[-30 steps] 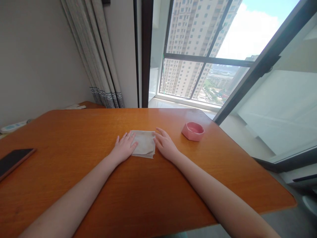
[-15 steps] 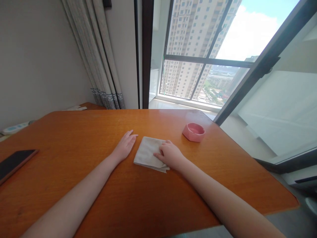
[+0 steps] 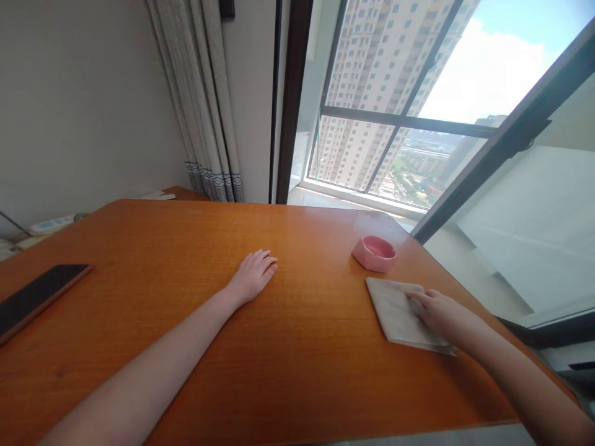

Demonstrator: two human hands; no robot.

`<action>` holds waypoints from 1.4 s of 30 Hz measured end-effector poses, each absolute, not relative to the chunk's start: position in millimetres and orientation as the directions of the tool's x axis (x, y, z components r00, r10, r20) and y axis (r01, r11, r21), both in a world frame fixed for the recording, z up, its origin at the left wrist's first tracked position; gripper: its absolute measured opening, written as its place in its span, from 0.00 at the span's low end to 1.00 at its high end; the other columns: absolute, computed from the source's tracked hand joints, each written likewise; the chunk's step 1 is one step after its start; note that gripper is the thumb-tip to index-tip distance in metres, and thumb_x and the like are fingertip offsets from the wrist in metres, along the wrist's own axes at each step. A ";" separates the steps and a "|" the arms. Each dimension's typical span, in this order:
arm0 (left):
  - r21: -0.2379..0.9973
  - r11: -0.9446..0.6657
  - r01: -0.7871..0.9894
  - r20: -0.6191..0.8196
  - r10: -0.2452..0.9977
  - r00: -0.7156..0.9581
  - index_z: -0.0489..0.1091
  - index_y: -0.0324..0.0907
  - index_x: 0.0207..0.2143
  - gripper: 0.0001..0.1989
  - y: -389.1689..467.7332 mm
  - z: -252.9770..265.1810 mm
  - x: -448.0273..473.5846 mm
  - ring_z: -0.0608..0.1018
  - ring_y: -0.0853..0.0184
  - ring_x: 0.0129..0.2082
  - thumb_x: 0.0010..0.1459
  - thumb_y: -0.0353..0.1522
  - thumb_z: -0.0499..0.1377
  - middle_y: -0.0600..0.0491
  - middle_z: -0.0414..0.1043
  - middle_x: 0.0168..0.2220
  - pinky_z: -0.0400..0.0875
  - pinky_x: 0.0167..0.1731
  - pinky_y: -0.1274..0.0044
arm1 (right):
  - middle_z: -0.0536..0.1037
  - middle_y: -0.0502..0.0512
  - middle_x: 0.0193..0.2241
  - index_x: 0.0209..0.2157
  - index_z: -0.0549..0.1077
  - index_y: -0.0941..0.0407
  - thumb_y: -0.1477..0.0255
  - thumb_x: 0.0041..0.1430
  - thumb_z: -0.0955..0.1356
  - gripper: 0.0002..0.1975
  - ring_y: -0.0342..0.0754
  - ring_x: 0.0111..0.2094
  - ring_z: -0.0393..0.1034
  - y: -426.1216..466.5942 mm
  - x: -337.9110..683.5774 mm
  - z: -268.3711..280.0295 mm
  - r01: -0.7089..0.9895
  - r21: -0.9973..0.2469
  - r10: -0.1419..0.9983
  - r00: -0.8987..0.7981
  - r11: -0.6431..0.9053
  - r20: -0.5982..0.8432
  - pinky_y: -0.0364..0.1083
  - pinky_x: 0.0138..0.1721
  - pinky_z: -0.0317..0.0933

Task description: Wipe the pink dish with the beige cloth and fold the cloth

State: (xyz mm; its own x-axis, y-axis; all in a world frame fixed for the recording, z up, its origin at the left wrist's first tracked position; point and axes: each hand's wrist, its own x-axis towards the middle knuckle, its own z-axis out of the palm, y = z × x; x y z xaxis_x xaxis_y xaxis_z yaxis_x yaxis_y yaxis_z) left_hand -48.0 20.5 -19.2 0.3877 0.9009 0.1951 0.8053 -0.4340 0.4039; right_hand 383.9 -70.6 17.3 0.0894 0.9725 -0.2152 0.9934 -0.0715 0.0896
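A pale grey folded cloth (image 3: 395,313) lies flat on the brown wooden table (image 3: 297,378) toward its right side. On the cloth's right part is my right hand (image 3: 437,316), its fingers gripping and pressing the fabric; the thumb is partly hidden. My left hand (image 3: 253,275) rests palm down near the table's middle, fingers stretched out, holding nothing. Just beyond the cloth stands a pink angular bowl (image 3: 374,254), apart from it.
A dark phone (image 3: 41,297) lies at the table's left side. Behind the far edge are a curtain (image 3: 209,111) and a window frame (image 3: 362,114). A white power strip (image 3: 53,224) sits beyond the left edge.
My right hand has slid the cloth from the table's middle to the right, now in front of the pink bowl. The left hand stays on the table; the view has shifted slightly.
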 end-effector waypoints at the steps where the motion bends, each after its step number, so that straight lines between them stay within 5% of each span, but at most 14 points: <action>1: 0.405 -0.436 0.804 0.198 0.900 0.389 0.65 0.43 0.52 0.26 20.4 -19.3 -48.2 0.58 0.57 0.61 0.63 0.45 0.40 0.45 0.59 0.60 0.49 0.59 0.58 | 0.71 0.66 0.46 0.53 0.68 0.58 0.79 0.53 0.61 0.24 0.58 0.46 0.68 -67.9 395.9 16.0 0.991 0.103 0.971 0.105 -0.085 -0.213 0.51 0.48 0.58; 6: 0.400 -0.434 0.807 0.197 0.901 0.386 0.66 0.43 0.52 0.25 20.3 -20.5 -48.4 0.58 0.56 0.62 0.62 0.46 0.41 0.45 0.59 0.60 0.48 0.59 0.57 | 0.72 0.65 0.42 0.53 0.68 0.57 0.82 0.53 0.60 0.25 0.56 0.41 0.71 -63.4 409.2 20.8 0.989 0.116 0.971 0.111 -0.088 -0.212 0.49 0.43 0.60; 10: 0.401 -0.482 0.779 0.198 0.876 0.440 0.65 0.43 0.52 0.25 19.1 -18.2 -48.9 0.57 0.56 0.62 0.61 0.46 0.43 0.45 0.58 0.60 0.47 0.59 0.56 | 0.72 0.69 0.39 0.40 0.74 0.60 0.79 0.56 0.59 0.15 0.59 0.37 0.71 -72.8 347.0 32.9 0.948 0.249 0.957 0.241 -0.197 -0.162 0.50 0.36 0.60; 15: 0.489 -0.664 0.566 0.236 0.725 0.647 0.68 0.45 0.48 0.18 12.2 -8.8 -44.5 0.63 0.60 0.58 0.58 0.42 0.52 0.47 0.63 0.56 0.54 0.58 0.63 | 0.74 0.63 0.36 0.35 0.72 0.58 0.73 0.60 0.58 0.12 0.54 0.39 0.71 -69.8 225.3 38.3 0.984 0.070 0.983 -0.156 0.162 -0.094 0.47 0.37 0.58; 18: 0.610 -0.624 0.488 0.226 0.728 0.648 0.66 0.43 0.47 0.16 7.0 -4.6 -38.0 0.73 0.65 0.41 0.57 0.39 0.53 0.50 0.72 0.41 0.67 0.43 0.73 | 0.75 0.61 0.36 0.37 0.71 0.57 0.73 0.60 0.58 0.11 0.52 0.37 0.70 -47.2 172.2 32.1 0.949 -0.073 0.950 -0.310 0.308 -0.021 0.45 0.35 0.57; 20: 0.654 -0.575 0.492 0.187 0.753 0.631 0.66 0.42 0.45 0.16 4.8 -3.1 -34.5 0.71 0.69 0.29 0.56 0.38 0.53 0.54 0.70 0.31 0.66 0.32 0.77 | 0.76 0.57 0.35 0.40 0.69 0.56 0.72 0.58 0.61 0.10 0.49 0.35 0.70 -27.0 150.0 25.4 0.906 -0.231 0.929 -0.370 0.353 -0.031 0.43 0.32 0.55; 23: 0.621 -0.557 0.552 0.180 0.786 0.591 0.66 0.41 0.35 0.10 4.4 -1.7 -33.0 0.67 0.69 0.25 0.55 0.37 0.53 0.56 0.66 0.26 0.61 0.27 0.77 | 0.77 0.55 0.32 0.33 0.71 0.56 0.69 0.60 0.60 0.10 0.47 0.33 0.70 -1.4 132.5 15.0 0.893 -0.332 0.936 -0.345 0.304 -0.071 0.42 0.29 0.53; 29: 0.549 -0.561 0.620 0.213 0.811 0.545 0.62 0.42 0.27 0.06 6.4 -0.8 -34.8 0.67 0.68 0.25 0.55 0.34 0.50 0.54 0.65 0.25 0.59 0.27 0.76 | 0.77 0.55 0.34 0.33 0.72 0.55 0.68 0.63 0.58 0.13 0.45 0.35 0.69 4.0 130.3 3.2 0.853 -0.301 0.904 -0.409 0.427 0.124 0.42 0.34 0.54; 42: 0.511 -0.586 0.628 0.228 0.797 0.559 0.61 0.42 0.25 0.07 6.4 -0.7 -33.0 0.66 0.68 0.25 0.55 0.33 0.50 0.54 0.65 0.24 0.58 0.26 0.76 | 0.76 0.55 0.33 0.35 0.73 0.56 0.69 0.64 0.58 0.14 0.46 0.36 0.70 2.8 135.1 3.3 0.827 -0.266 0.868 -0.479 0.495 0.127 0.42 0.35 0.56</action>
State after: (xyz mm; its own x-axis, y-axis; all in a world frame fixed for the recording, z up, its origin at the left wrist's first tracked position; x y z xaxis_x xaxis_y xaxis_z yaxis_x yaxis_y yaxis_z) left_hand -33.0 6.4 -0.7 0.5587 0.7974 0.2280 0.6285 -0.5865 0.5110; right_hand 135.1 2.8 3.3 -0.4795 0.8683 0.1270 0.8268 0.4955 -0.2663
